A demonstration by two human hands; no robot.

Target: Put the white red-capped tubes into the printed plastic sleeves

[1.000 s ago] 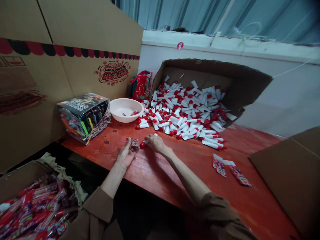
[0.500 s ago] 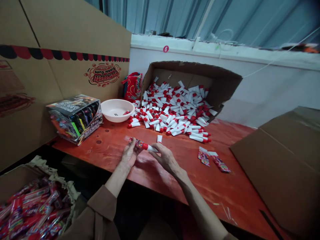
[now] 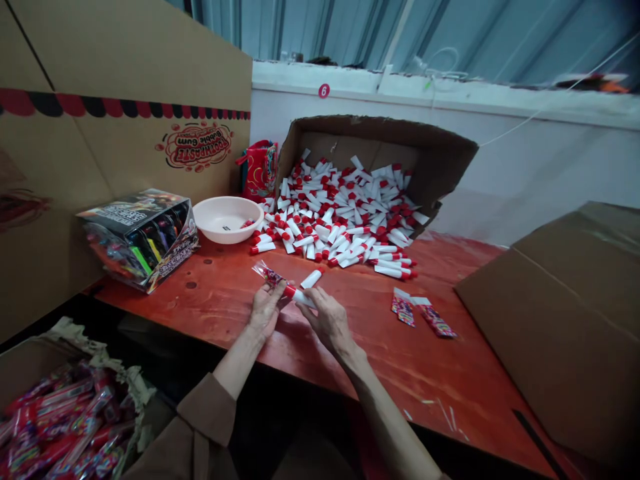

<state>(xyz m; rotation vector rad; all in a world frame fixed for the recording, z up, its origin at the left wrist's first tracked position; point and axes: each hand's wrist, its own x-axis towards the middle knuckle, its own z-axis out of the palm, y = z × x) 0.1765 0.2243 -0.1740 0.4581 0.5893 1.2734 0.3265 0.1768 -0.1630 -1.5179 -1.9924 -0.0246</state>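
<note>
Between my hands is a white tube with a red cap (image 3: 304, 299), its capped end inside a colourful printed clear wrapper (image 3: 271, 275). My left hand (image 3: 266, 308) is closed on the wrapper around the cap. At the tube's flat white end, my right hand (image 3: 327, 319) grips with thumb and fingers. Just beyond them a loose white tube (image 3: 313, 278) lies on the red table (image 3: 227, 298). A large heap of similar tubes (image 3: 340, 220) spills out of a tipped cardboard box (image 3: 435, 157) behind.
A pale pink bowl (image 3: 210, 230) and a display box (image 3: 145, 233) stand at the left. Printed wrappers (image 3: 434, 318) lie to the right, near a big carton (image 3: 555, 320). Below left, an open box (image 3: 95, 343) holds many wrapped tubes (image 3: 60, 420).
The capped tube and its wrapper have tilted slightly between my hands. The loose tube beyond them shows more of its length, its red cap now visible. The view has shifted a little.
</note>
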